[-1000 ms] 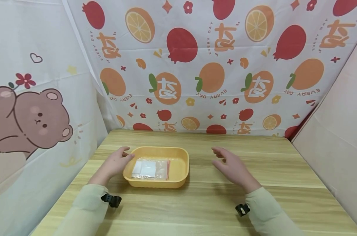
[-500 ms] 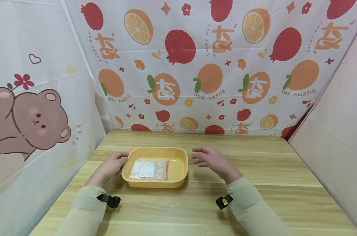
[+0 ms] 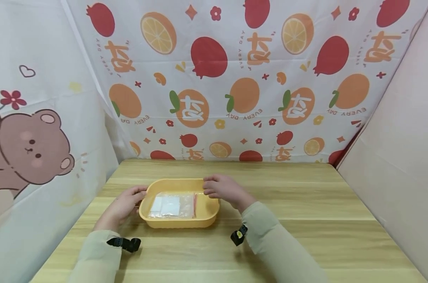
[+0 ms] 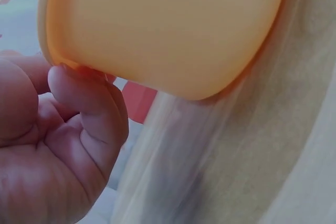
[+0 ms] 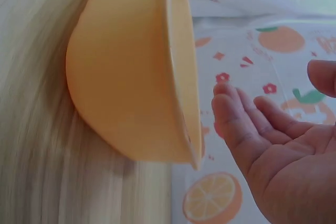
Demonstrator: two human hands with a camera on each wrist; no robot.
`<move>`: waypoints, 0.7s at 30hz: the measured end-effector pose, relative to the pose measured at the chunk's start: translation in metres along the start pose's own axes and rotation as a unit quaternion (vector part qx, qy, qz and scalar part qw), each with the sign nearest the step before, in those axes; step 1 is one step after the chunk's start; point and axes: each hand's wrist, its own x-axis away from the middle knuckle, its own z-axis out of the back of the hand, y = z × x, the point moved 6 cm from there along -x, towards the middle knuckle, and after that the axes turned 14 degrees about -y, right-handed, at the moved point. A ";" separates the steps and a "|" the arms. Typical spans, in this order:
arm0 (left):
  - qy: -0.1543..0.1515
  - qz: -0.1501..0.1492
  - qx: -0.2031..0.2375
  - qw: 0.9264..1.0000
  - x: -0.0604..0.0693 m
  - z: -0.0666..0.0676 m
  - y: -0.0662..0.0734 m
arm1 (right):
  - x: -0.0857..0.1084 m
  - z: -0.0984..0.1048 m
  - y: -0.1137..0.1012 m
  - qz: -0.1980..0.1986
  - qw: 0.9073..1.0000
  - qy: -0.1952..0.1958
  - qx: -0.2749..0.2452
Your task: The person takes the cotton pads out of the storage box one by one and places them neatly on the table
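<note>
A yellow plastic basin (image 3: 180, 224) stands on the table, a little left of the middle in the head view. Inside it lies a clear zip bag (image 3: 187, 205) with a red seal line, holding white rectangular pieces (image 3: 170, 206). At the basin's left end, my left hand (image 3: 123, 206) pinches the rim; the left wrist view shows the curled fingers (image 4: 86, 95) against the outer wall. My right hand (image 3: 228, 191) hovers over the basin's right end. In the right wrist view its fingers (image 5: 241, 124) are spread loosely, apart from the rim, with nothing held.
The wood-grain table (image 3: 288, 236) extends around the basin. A fruit-printed cloth (image 3: 235, 78) hangs behind it. A bear-printed cloth (image 3: 40, 137) closes the left side, and a plain pale cloth (image 3: 397, 137) the right. Each wrist wears a black strapped camera.
My right hand has moved left, from beside the basin to over its right end. My left hand has lowered onto the left rim and taken hold. The head view has shifted slightly.
</note>
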 end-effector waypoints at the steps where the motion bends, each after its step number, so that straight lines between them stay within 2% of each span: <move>1: 0.000 -0.003 0.005 1.000 0.001 0.000 -0.001 | -0.004 -0.004 -0.001 -0.003 1.000 0.000 0.008; 8: -0.011 -0.021 0.021 1.000 0.004 -0.002 -0.002 | -0.030 -0.028 0.006 -0.046 0.997 0.006 0.065; 10: -0.009 -0.021 0.023 0.999 0.004 -0.002 -0.003 | -0.036 -0.034 0.007 -0.057 0.993 0.011 0.098; 13: -0.011 -0.024 0.021 0.999 0.004 -0.003 -0.001 | -0.044 -0.041 0.007 -0.077 0.976 0.024 0.201; 15: -0.008 -0.023 0.027 0.999 0.003 -0.003 -0.001 | -0.049 -0.044 0.010 -0.099 0.958 0.032 0.267; 17: -0.008 -0.026 0.032 0.999 0.003 -0.004 -0.001 | -0.053 -0.046 0.014 -0.119 0.942 0.035 0.311; 21: 0.001 -0.032 0.046 0.998 0.003 -0.007 -0.001 | -0.058 -0.050 0.023 -0.143 0.933 0.031 0.327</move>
